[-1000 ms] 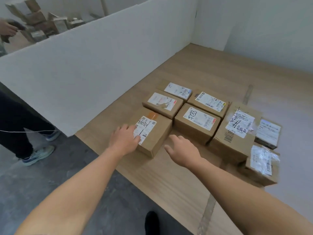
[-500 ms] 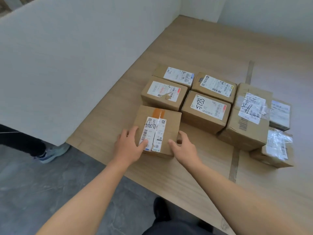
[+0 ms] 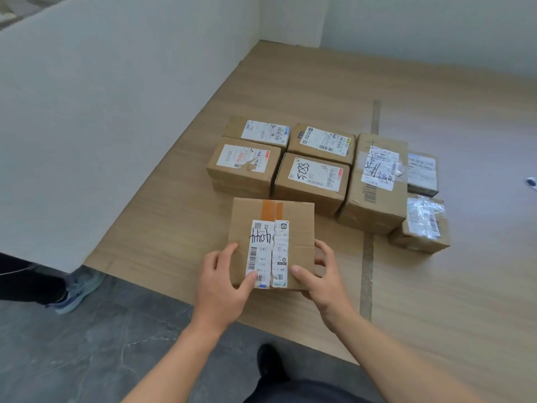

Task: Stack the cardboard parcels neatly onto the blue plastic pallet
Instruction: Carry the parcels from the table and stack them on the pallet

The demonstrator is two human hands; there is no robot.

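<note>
I saw my left hand (image 3: 222,282) and right hand (image 3: 322,279) grasping a cardboard parcel (image 3: 271,242) between them by its near corners, thumbs on its top label. It sat over the wooden platform (image 3: 174,228). Just beyond the hands, seven more labelled parcels (image 3: 312,177) lay clustered, touching one another.

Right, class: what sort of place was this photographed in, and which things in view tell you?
Probably a parcel-sorting or packing area. Labelled cardboard parcels sit grouped on a board-covered platform with white partition walls, and both hands, left hand and right hand, grip one parcel.
</note>
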